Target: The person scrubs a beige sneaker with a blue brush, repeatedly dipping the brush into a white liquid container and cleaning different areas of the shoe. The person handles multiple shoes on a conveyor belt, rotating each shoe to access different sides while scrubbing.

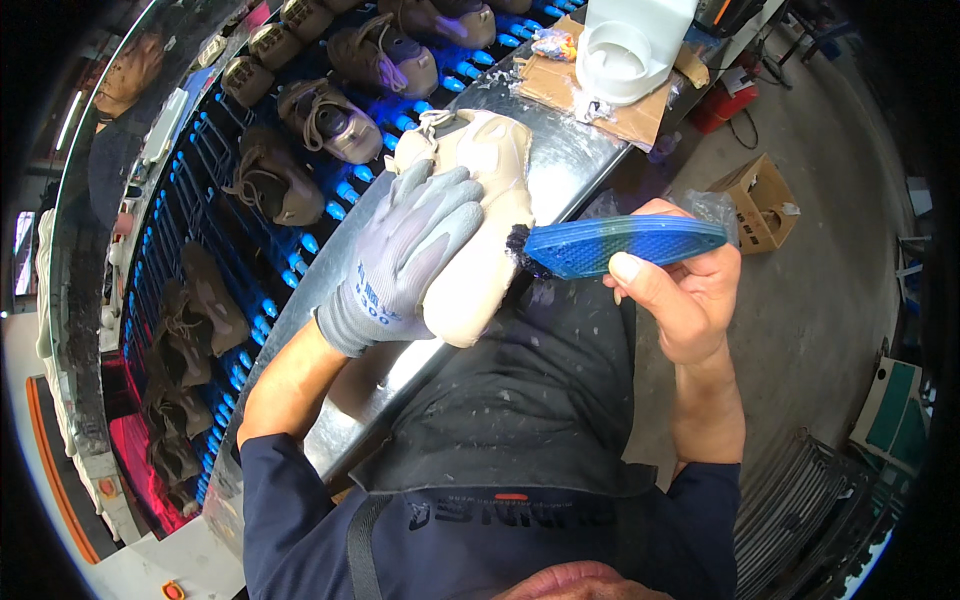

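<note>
My left hand (415,250), in a grey knitted glove with a coated palm area, lies over a beige shoe (490,230) and grips it against the metal ledge. The shoe's laces are at its far end, and one rounded end points toward me. Bare and closed, my right hand (685,290) pinches a brush (625,245) with a flat, textured blue handle. Its short dark bristles touch the right side of the shoe, near the sole edge. My right fingers behind the handle are partly hidden.
To the left, a conveyor of blue-tipped rods (308,243) carries several brown-beige shoes (335,120). A white container (625,50) stands on cardboard (545,85) at the far end of the metal ledge (570,165). On the floor at right are a cardboard box (755,205) and a red container (722,105).
</note>
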`<state>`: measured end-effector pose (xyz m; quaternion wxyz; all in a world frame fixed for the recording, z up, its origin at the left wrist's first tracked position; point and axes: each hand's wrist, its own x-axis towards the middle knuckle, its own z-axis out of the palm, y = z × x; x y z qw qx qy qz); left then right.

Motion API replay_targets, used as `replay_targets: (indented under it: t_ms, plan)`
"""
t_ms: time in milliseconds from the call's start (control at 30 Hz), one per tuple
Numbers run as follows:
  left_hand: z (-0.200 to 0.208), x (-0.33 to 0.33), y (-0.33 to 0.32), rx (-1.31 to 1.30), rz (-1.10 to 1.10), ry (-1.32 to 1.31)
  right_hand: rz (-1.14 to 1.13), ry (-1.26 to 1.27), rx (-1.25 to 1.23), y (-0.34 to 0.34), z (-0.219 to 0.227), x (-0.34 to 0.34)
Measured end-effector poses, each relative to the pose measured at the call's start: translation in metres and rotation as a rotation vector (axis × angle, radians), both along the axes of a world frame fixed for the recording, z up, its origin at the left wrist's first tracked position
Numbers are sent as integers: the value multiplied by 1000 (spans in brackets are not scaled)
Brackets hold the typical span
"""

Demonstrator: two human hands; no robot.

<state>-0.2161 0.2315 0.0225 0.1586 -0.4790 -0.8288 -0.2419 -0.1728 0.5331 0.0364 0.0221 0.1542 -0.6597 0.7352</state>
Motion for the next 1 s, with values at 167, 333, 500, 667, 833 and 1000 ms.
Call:
replay_targets:
  t_ms: [167,333,500,667,833,1000]
  plan:
    - [5,-3,2,-22,-3,-5,-4,141,60,0,13,6]
    - [24,-5,18,10,28,-6,-37,453,267,2,24,9]
    - [34,-8,23,31,47,-46,-127,640,391,-5,28,23]
    - [37,-16,35,80,19,33,-199,711,528,-3,32,38]
    - [43,-25,46,89,19,56,-237,816,618,2,44,34]
    - [51,-29,54,9,29,-21,-178,882,762,10,69,29]
